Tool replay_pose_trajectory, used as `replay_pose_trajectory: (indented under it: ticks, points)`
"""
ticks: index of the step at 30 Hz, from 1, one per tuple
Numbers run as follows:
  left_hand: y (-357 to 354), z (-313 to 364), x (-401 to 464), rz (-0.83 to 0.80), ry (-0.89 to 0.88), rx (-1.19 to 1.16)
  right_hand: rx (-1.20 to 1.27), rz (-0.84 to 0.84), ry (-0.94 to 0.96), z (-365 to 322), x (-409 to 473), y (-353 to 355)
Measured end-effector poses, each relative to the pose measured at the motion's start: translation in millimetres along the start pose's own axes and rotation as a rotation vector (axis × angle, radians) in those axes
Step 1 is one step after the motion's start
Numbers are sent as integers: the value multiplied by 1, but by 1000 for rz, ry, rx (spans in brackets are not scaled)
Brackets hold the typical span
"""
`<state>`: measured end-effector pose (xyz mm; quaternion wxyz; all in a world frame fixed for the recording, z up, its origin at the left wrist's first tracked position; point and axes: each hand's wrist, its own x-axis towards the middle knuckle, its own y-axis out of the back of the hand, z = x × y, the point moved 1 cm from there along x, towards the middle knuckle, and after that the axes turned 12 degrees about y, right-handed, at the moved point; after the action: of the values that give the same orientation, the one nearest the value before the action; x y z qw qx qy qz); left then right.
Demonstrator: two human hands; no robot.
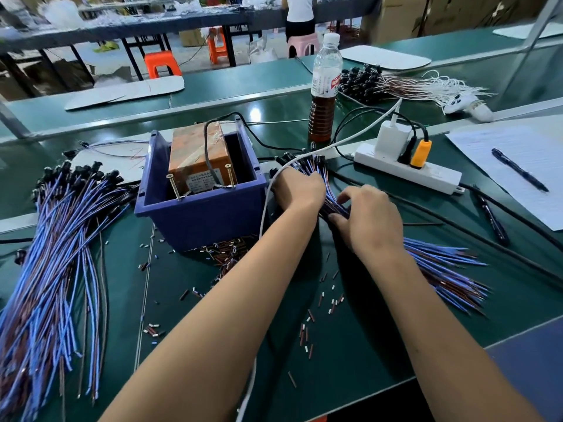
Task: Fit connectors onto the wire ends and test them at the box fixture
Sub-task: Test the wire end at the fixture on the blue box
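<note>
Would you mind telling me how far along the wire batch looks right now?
Possibly done: a large pile lies left of the blue box fixture. In hand: the left hand and right hand are sorting the right-hand bundle. Left: that bundle's bare ends.

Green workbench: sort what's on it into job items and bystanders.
Job:
- blue-and-brown wire bundle under both hands, left hand, right hand
- larger blue-and-brown wire pile
- blue plastic box fixture
- small loose sleeves

Lying about:
- clear plastic bottle of brown liquid
- black pen on white paper
- white power strip
</note>
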<state>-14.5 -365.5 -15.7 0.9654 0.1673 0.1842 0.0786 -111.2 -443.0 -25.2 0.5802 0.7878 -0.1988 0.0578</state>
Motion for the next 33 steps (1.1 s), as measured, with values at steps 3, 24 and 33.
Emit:
replay_pose_trajectory:
  ticks: [3,24,33]
  points:
    - [-1,4,-10,-48,31,-22,11,23,-48,-1,4,0]
    - [106,-13,-41,-799,9,248,361,716,395,-63,-11,21]
    - [241,-57,-30,-648,-87,273,594,364,862,-172,-34,-5]
